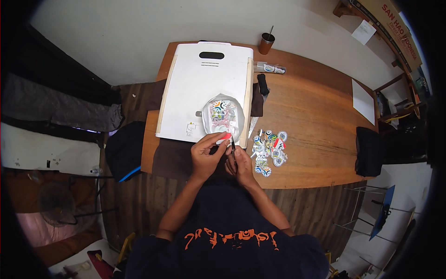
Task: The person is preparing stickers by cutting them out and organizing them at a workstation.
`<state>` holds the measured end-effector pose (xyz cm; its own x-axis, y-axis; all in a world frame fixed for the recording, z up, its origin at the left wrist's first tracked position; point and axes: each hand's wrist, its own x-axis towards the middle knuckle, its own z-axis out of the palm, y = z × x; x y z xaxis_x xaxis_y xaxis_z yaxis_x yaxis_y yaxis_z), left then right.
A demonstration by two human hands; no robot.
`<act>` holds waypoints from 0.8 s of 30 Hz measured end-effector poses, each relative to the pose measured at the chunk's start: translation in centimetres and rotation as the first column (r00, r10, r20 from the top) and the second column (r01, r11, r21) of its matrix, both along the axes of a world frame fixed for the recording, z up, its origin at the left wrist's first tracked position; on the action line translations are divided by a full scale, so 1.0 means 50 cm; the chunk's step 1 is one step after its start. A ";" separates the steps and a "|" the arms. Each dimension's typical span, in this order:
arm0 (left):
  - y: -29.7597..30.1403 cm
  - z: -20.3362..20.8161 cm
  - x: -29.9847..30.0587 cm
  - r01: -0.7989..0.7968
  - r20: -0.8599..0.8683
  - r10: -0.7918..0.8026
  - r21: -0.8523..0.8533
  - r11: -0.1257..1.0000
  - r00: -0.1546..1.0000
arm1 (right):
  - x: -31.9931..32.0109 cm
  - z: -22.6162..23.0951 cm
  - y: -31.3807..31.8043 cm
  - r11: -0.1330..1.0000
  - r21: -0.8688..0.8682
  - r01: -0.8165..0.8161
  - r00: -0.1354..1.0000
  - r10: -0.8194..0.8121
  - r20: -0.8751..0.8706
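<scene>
Pinched between the fingertips of my left hand (pixel 206 154) is a small red-and-white paper piece (pixel 226 136). My right hand (pixel 243 168) is closed around a dark pair of scissors (pixel 233 149), whose tips point away from me, close beside that piece. Both hands meet at the near edge of a round white container (pixel 207 103). Inside it lie patterned, colourful cut-outs (pixel 218 109) and pale scraps. A loose pile of similar printed cut-outs (pixel 262 149), some with red parts, rests on the table to the right of my right hand.
The container sits on a large white board (pixel 181 93) with a dark handle slot, on a wooden table (pixel 320 125). Farther off are a clear packet (pixel 274 69), a black pouch (pixel 263 84) and a brown cup (pixel 266 45). A white sheet (pixel 363 102) and black bag (pixel 368 151) lie right.
</scene>
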<state>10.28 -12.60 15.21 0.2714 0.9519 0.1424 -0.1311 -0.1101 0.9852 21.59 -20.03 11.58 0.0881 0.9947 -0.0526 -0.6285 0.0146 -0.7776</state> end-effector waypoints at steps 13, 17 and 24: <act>-0.004 0.000 -0.001 0.000 -0.003 0.000 -0.009 1.000 1.000 | -0.004 -0.014 -0.003 1.000 0.001 -0.001 1.000 0.001 -0.021; -0.003 0.001 -0.002 0.013 -0.016 -0.013 -0.005 1.000 1.000 | -0.004 -0.011 0.000 1.000 -0.004 0.016 1.000 -0.017 -0.013; -0.004 -0.004 -0.004 0.022 -0.006 -0.022 0.018 1.000 1.000 | -0.004 -0.008 0.001 1.000 0.004 0.022 1.000 -0.022 -0.011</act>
